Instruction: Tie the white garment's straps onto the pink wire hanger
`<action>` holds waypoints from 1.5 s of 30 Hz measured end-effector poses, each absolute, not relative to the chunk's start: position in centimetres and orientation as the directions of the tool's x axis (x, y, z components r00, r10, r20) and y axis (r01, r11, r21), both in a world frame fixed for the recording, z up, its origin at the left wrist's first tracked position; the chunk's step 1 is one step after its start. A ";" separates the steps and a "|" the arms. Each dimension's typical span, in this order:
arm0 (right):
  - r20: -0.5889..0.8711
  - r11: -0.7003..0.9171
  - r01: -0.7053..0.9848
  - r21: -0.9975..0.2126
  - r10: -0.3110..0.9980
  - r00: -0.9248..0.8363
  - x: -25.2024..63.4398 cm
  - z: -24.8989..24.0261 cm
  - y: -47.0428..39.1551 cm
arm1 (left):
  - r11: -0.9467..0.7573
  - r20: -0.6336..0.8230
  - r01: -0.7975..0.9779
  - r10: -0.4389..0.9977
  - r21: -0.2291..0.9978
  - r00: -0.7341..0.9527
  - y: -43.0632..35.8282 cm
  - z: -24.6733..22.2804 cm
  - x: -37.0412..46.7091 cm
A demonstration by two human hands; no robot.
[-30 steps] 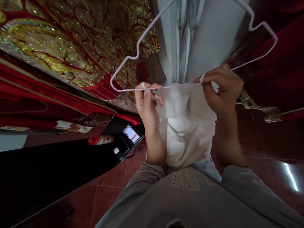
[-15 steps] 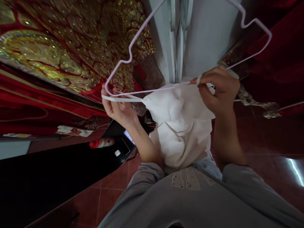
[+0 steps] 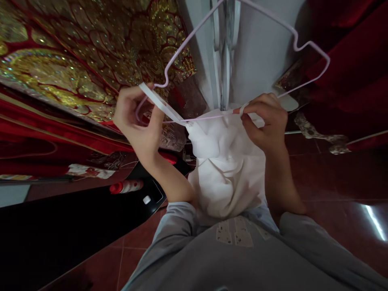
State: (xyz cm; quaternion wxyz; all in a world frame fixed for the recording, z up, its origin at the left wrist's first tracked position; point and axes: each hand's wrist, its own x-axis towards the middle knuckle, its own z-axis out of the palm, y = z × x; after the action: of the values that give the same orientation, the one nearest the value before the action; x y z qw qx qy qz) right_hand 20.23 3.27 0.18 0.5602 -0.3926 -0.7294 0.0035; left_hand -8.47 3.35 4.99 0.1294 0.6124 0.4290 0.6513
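A pale pink wire hanger (image 3: 271, 17) is held up in front of me, its lower bar crossing the top of a white garment (image 3: 228, 165). My left hand (image 3: 142, 139) is closed on the garment's left white strap (image 3: 162, 106), which is stretched up near the notch at the hanger's left end. Its fingers curl behind that end and are partly hidden. On the other side my right hand (image 3: 268, 123) pinches a looped white strap between thumb and forefinger, close to the lower bar. The white cloth hangs in folds between my forearms.
Red and gold sequined clothing (image 3: 72, 76) hangs at left, dark red cloth (image 3: 348, 81) at right. Grey panels with metal edging (image 3: 226, 56) stand ahead. A black tabletop (image 3: 75, 226) at lower left holds a red-capped bottle (image 3: 127, 186) and a small white case (image 3: 146, 199).
My left hand has risen and pulled its strap up toward the hanger's left notch. The hanger has come lower and left in view. My right hand has shifted slightly left, still pinching its strap.
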 end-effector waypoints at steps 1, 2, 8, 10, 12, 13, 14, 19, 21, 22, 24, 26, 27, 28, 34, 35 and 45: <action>0.823 0.708 0.552 -0.441 0.564 -0.066 20.1 0.2 3.3 | -0.591 0.675 0.359 0.717 0.722 -0.177 3.2 5.7 -8.5; 0.828 0.722 0.535 -0.439 0.556 -0.071 20.0 0.3 3.3 | -0.586 0.663 0.366 0.737 0.724 -0.131 3.2 6.2 -8.6; 0.835 0.718 0.538 -0.441 0.548 -0.047 20.0 0.2 3.3 | -0.421 0.471 0.354 0.880 0.835 -0.067 3.9 7.9 -7.8; 0.820 0.686 0.565 -0.458 0.572 -0.031 20.2 0.0 3.3 | -0.325 0.371 0.222 0.905 0.919 -0.210 4.2 7.4 -7.5; 0.793 0.647 0.591 -0.481 0.608 -0.020 20.4 -0.1 3.3 | -0.316 0.316 0.059 0.887 0.947 -0.336 4.5 6.2 -7.5; 0.783 0.635 0.599 -0.488 0.621 -0.022 20.4 -0.1 3.3 | -0.344 0.315 -0.011 0.871 0.939 -0.377 4.5 5.5 -7.5; 0.785 0.638 0.597 -0.486 0.619 -0.023 20.3 -0.2 3.3 | -0.379 0.320 -0.073 0.857 0.923 -0.404 4.4 4.7 -7.5; 0.853 0.718 0.544 -0.433 0.522 -0.010 19.6 -0.4 3.5 | -0.352 0.236 -0.403 0.921 0.845 -0.311 2.9 0.9 -5.8; 0.825 0.695 0.557 -0.455 0.564 -0.029 19.5 -0.3 3.3 | -0.385 0.257 -0.384 0.903 0.839 -0.344 2.3 0.2 -4.2; 0.810 0.681 0.566 -0.465 0.585 -0.037 19.5 -0.1 3.2 | -0.415 0.279 -0.344 0.881 0.842 -0.382 2.0 0.1 -3.3; 0.795 0.677 0.563 -0.475 0.604 -0.056 19.5 0.3 3.0 | -0.483 0.317 -0.292 0.825 0.825 -0.468 1.7 0.1 -1.6; 0.805 0.702 0.521 -0.485 0.592 -0.047 19.5 0.8 3.2 | -0.541 0.337 -0.306 0.784 0.784 -0.521 1.7 0.3 -0.3; 0.822 0.722 0.490 -0.489 0.569 -0.017 19.6 1.0 3.5 | -0.554 0.336 -0.330 0.779 0.764 -0.530 1.7 0.5 0.1; 0.843 0.741 0.457 -0.492 0.537 0.037 19.9 1.0 3.9 | -0.554 0.327 -0.353 0.783 0.754 -0.529 1.7 0.6 0.4; 0.841 0.913 0.267 -0.307 0.129 0.526 27.2 -0.9 8.4 | -0.474 0.240 -0.355 0.809 0.806 -0.537 1.9 0.9 0.3; 0.839 0.917 0.227 -0.327 0.172 0.516 28.7 -1.2 8.9 | -0.478 0.245 -0.360 0.811 0.801 -0.531 2.0 0.8 0.1; 0.903 0.787 0.442 -0.430 0.378 0.205 28.2 2.7 8.8 | -0.554 0.380 -0.285 0.787 0.782 -0.487 2.1 0.1 -0.6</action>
State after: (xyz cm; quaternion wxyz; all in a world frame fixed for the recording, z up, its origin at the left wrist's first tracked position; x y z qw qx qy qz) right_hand 28.16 8.83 2.68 0.7047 -0.3257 -0.6299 -0.0228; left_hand -0.57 2.06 0.08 0.3364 0.3786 0.3315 0.7960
